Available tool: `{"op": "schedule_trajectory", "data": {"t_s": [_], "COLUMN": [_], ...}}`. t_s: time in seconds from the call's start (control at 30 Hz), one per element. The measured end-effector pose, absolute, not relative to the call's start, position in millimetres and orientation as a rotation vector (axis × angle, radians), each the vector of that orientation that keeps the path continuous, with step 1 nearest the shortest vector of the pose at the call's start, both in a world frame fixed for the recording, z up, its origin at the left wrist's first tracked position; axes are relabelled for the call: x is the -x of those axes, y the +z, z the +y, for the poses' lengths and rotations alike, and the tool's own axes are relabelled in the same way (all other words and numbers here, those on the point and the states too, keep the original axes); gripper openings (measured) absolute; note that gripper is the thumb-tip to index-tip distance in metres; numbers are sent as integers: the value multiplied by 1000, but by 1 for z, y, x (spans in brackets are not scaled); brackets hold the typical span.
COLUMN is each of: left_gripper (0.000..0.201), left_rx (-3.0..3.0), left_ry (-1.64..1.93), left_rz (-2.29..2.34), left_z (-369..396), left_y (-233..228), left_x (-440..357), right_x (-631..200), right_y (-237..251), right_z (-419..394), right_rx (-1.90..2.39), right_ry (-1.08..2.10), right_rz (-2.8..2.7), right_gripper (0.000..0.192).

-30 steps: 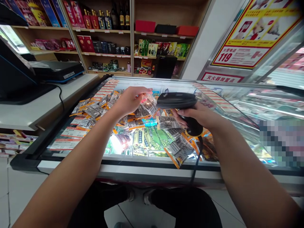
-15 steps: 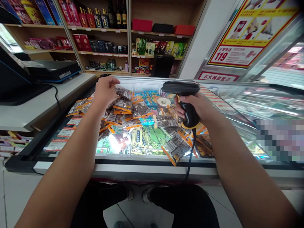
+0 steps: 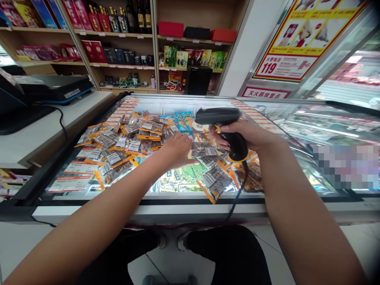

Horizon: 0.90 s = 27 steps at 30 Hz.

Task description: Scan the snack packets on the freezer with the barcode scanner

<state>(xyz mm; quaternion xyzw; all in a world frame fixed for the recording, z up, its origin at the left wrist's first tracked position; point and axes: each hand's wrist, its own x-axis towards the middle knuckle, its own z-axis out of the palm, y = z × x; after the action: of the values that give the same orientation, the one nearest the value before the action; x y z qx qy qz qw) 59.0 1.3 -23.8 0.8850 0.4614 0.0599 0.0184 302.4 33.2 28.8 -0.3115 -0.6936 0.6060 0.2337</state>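
Observation:
My right hand (image 3: 242, 132) is wrapped round the grip of a black barcode scanner (image 3: 218, 116), its head pointing left and its cord (image 3: 242, 186) hanging over the front edge. My left hand (image 3: 178, 149) reaches over the glass with fingers stretched and thumb apart, holding nothing I can see. It is beside a packet with a white label (image 3: 203, 150) near the scanner; I cannot tell whether it touches it. A pile of clear snack packets with orange edges (image 3: 133, 142) lies left of that hand. More such packets (image 3: 215, 182) lie below the scanner.
The packets rest on a glass-topped freezer (image 3: 68, 170) with goods showing inside. To the left stands a white counter (image 3: 97, 105) with a scale (image 3: 56, 87). Behind are shelves of bottles (image 3: 118, 19) and boxes. A wall poster (image 3: 297, 43) hangs at right.
My left hand has moved right and nearer to me, from the back of the pile to the packets by the scanner, its fingers now spread. The scanner stays in my right hand, tilted slightly.

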Motion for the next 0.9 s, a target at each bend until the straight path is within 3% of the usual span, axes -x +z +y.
{"op": "schedule_trajectory", "data": {"t_s": [0.2,0.53,0.77,0.9], "left_gripper": [52,58,56,53], "left_rx": [-2594,-2505,-2503,-2505], "left_ry": [308,490,499,517], "left_rz": [1365,1382,1426,1682], "left_z": [9,9,7,14], "left_y": [-23,-8,-9,-9], "left_x": [-42,-28,-28,-20], "right_x": [-317,-308,-309,-306], "right_y": [34,40,36,36], "right_z": [33,28,28,27], "right_rx": [884,1120,1109,1096], "right_ry": [1714,1619,1595,1585], "right_rz": [-2153,-2354,-2265,-2059], "right_gripper": [33,45,41,31]}}
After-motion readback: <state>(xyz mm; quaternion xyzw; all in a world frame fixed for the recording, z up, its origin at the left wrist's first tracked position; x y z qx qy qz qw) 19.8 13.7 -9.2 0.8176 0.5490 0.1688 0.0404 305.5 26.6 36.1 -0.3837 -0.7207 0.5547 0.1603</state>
